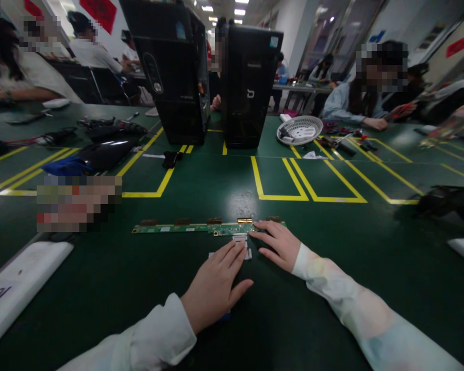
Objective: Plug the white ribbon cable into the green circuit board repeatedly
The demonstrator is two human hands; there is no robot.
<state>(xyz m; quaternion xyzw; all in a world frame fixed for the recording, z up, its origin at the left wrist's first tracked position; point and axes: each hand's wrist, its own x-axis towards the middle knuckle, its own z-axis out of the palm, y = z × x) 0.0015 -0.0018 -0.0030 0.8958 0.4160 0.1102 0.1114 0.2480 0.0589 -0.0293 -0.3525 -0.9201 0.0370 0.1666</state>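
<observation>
A long, narrow green circuit board lies flat across the dark green table, with several brownish-gold tabs along its far edge. My right hand rests on the board's right part, fingers spread and stretched toward its connector area. Just in front of the board, my left hand lies over a whitish flat ribbon cable, fingertips on it and thumb out to the side. Most of the cable is covered by that hand. A bit of something blue shows beneath the left palm.
Two black computer towers stand at the back centre. A white basket is to their right. A white device lies at left, near a black glossy object. Yellow tape marks the table. Other people sit beyond.
</observation>
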